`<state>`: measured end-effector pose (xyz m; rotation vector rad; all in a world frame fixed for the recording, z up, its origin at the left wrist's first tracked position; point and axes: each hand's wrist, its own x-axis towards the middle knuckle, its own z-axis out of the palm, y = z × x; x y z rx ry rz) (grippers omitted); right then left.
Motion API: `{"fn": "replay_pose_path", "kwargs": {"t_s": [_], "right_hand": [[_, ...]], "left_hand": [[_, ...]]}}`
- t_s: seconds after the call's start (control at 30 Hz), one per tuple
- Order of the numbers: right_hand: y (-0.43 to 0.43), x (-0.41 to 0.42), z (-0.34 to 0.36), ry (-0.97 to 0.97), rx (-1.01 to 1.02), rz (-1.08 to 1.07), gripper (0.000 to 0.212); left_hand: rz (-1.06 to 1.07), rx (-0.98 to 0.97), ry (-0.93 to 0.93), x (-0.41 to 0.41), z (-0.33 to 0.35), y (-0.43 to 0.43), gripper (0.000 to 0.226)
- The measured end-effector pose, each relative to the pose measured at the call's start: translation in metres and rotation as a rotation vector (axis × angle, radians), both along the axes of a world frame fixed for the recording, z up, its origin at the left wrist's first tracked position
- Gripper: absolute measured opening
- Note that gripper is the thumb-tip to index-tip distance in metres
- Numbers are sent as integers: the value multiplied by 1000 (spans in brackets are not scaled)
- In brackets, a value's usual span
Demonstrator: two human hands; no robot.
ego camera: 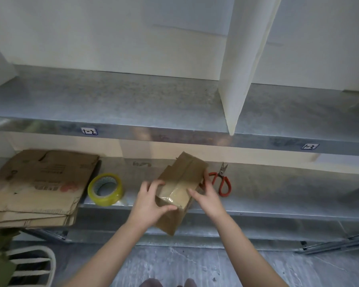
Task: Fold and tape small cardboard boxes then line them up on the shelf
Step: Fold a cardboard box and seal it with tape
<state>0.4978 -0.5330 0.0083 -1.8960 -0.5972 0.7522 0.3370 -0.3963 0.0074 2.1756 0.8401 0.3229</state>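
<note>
Flat cardboard (39, 183): a stack of unfolded sheets at the left of the frame, lying on the lower shelf (278, 189) and hanging over its front edge.
Tape roll (105, 189): clear yellowish tape, lying flat just right of the stack, untouched.
Left hand (151, 201): grasping the box's near left corner, fingers on top and thumb on the near end.
Box (180, 183): lower centre of the frame, held tilted over the lower shelf's front edge. A glossy strip of tape runs along its top seam.
Right hand (205, 195): clasping the box's right side, one finger laid along the taped top.
Scissors (223, 183): red-handled, on the lower shelf just right of the box.
Upper shelf (133, 100): bare metal across the middle of the frame, with a white divider (243, 69) right of centre.
Step in hand: seemingly pressing the tape flat and checking the closed box.
Next move: I'd judge a two-handed lift, levelling the box and setting it square on the upper shelf.
</note>
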Motion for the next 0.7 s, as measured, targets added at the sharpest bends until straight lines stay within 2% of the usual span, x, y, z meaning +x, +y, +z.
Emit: {"fn": "replay_pose_path", "kwargs": {"t_s": [0.1,0.17,0.27,0.4,0.5,0.6,0.7], "right_hand": [[2,-1,0,-99,-82,-39,82],[-6,-8,1,-67,-52,-38,84],[-22,-17,-5,-172,-25,104,97],[-9,-15,-9,-326,-58,195,78],[3,-17,-2,-357,-126,214,79],[-7,-28,11,-532,-179,196,73],[-16,-48,28,-780,-167,182,55]], "left_hand": [[83,60,1,10,-3,-21,83],[95,79,22,14,-3,-28,81],[-27,90,0,4,-11,-30,69],[-45,45,-55,-8,-13,-14,58],[-84,80,-1,-7,-7,1,58],[-226,223,103,-19,-2,14,63],[-317,357,147,-42,3,29,66]]}}
